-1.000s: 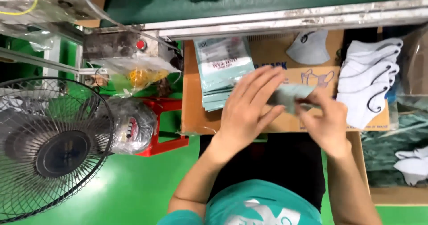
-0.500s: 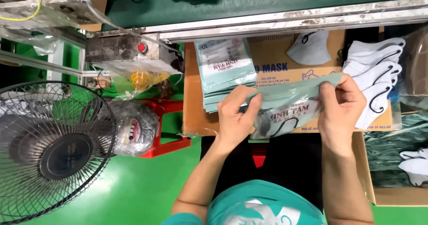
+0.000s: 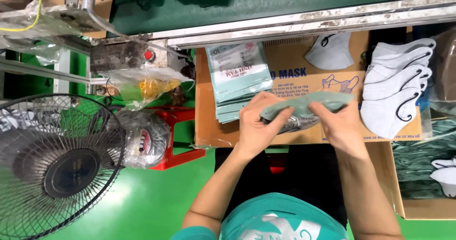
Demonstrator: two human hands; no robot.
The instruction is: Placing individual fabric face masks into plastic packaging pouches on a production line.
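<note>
My left hand (image 3: 259, 123) and my right hand (image 3: 339, 123) both grip a pale green plastic pouch (image 3: 304, 104), held edge-on above a flat brown cardboard box (image 3: 304, 73). The hands sit close together, fingers pinching the pouch's two ends. A stack of matching green pouches (image 3: 237, 76) lies on the cardboard just left of my left hand. To the right of my right hand, a fanned pile of white face masks (image 3: 396, 85) with black ear loops rests on the box. A single white mask (image 3: 330, 52) lies farther back.
A black wire-caged fan (image 3: 54, 166) stands at the lower left. A red stool (image 3: 178, 135) with plastic-wrapped bundles (image 3: 142, 138) is beside it. A metal rail (image 3: 304, 24) and green conveyor belt (image 3: 285, 0) run across the top. A carton of green material (image 3: 420, 166) sits at right.
The pouch, held wide and flat half a second ago, is now turned edge-on and my two hands have drawn closer together around it.
</note>
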